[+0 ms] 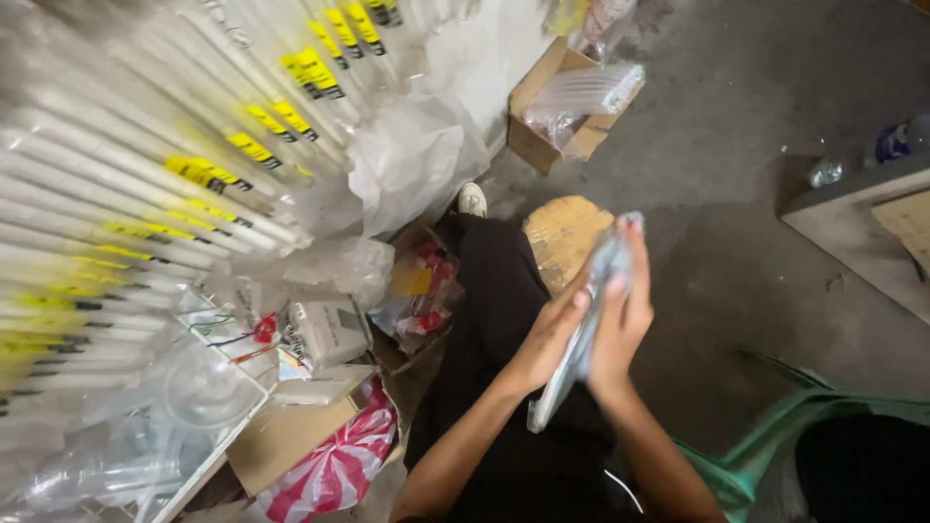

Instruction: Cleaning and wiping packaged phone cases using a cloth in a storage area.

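My left hand (547, 334) and my right hand (620, 310) are pressed together around a flat clear plastic packet (573, 363), palms facing each other. The packet sticks out below the wrists and above the fingertips. Both hands hover over my outstretched leg in black trousers (499, 291), with a white shoe (472, 199) at its far end. I sit on the grey concrete floor.
Stacks of long white tubes with yellow labels (174, 174) fill the left. Clear plastic bags (407, 155), a small open box of red items (421, 291) and a white device (325, 329) lie by my leg. A cardboard box (552, 107) stands ahead, and a grey table corner (852, 208) is at the right.
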